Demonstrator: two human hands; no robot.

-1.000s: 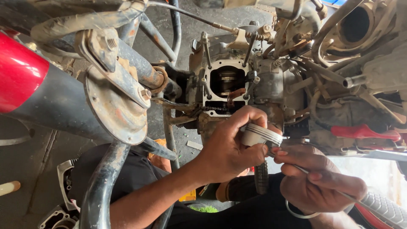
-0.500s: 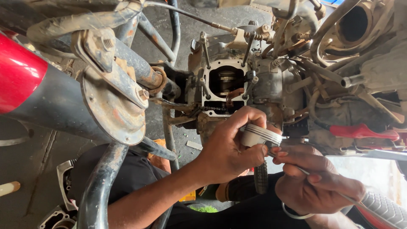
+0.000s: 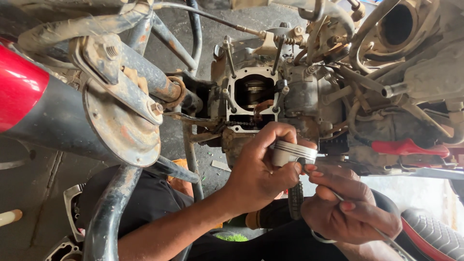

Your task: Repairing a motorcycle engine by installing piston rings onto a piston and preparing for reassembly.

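My left hand point(image 3: 256, 169) grips a silver piston point(image 3: 292, 153) with ring grooves, just below the open engine crankcase point(image 3: 252, 92) of a motorcycle. Long studs stick out around the crankcase's square opening, and a chain shows at its lower edge. My right hand point(image 3: 348, 208) sits right next to the piston, its fingertips touching the piston's side. It pinches a thin metal tool point(image 3: 386, 237) that runs off to the lower right.
A red fuel tank point(image 3: 19, 92) and a rusty round disc point(image 3: 123, 130) on a bracket fill the left. Frame tubes point(image 3: 108, 212), cables and hoses crowd around the engine. A red lever point(image 3: 411, 147) and a tyre point(image 3: 430, 234) lie at right. The concrete floor is stained.
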